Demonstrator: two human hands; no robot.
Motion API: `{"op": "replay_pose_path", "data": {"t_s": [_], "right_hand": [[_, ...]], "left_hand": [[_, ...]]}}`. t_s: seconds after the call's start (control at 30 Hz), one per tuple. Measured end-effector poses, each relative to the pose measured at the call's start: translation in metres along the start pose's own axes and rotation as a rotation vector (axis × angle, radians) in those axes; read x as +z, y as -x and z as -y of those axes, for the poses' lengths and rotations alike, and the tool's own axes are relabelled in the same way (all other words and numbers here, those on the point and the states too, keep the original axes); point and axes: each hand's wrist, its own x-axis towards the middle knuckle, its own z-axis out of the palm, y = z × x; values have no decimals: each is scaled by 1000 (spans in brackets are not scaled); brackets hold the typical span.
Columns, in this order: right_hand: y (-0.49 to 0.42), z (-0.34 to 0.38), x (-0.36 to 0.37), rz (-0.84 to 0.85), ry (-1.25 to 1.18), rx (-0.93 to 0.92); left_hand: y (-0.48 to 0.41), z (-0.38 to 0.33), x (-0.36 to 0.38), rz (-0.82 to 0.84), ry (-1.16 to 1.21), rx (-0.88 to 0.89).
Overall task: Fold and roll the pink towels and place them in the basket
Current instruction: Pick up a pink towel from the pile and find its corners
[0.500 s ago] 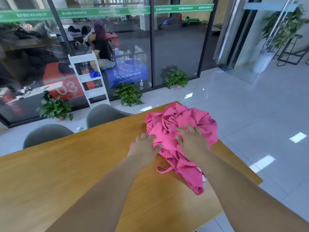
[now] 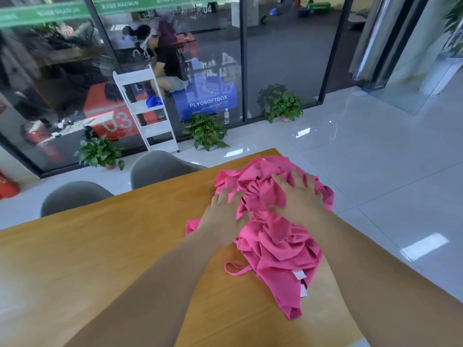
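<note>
A crumpled heap of pink towels (image 2: 278,249) lies at the right end of the wooden table (image 2: 100,266). A hanging loop and white labels show at its near side. My left hand (image 2: 223,216) rests on the heap's left edge with its fingers spread flat. My right hand (image 2: 300,196) lies flat on top of the pile, fingers spread. Neither hand grips the cloth. No basket is in view.
Two grey chairs (image 2: 160,169) stand along the table's far side. Behind them are potted plants (image 2: 205,131), a white shelf rack (image 2: 147,113) and a glass wall. The table's right edge drops to a tiled floor (image 2: 388,184).
My right hand has moved further up onto the top of the pile and spread its fingers. My left hand has stayed at the pile's left edge.
</note>
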Motion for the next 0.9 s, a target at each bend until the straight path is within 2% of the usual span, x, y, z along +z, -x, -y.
{"op": "replay_pose_path", "data": {"t_s": [0.1,0.23,0.4,0.53,0.63,0.73,0.8,0.9], "right_hand": [[1,-6,20,26,48,-71],[9,-17,45,-53,87,-139],[16,-34,45,-116,91,-212],[22,-57,41,-189,15,-222],[22,-71,41,-258,-76,-150],[16,-79,46,-172,-166,-64],[13,-81,49,-100,-218,-73],[12,-78,48,-174,-253,-87]], "left_hand": [[-12,-3,-2,-58,21,42],[-37,-19,-7,-130,-15,164],[-79,-33,-5,-22,-205,336],[-100,-32,7,155,-271,260],[-97,-29,25,239,-183,151],[-89,-30,42,227,-199,105],[-84,-30,47,187,-193,88],[-77,-28,48,141,-105,74]]}}
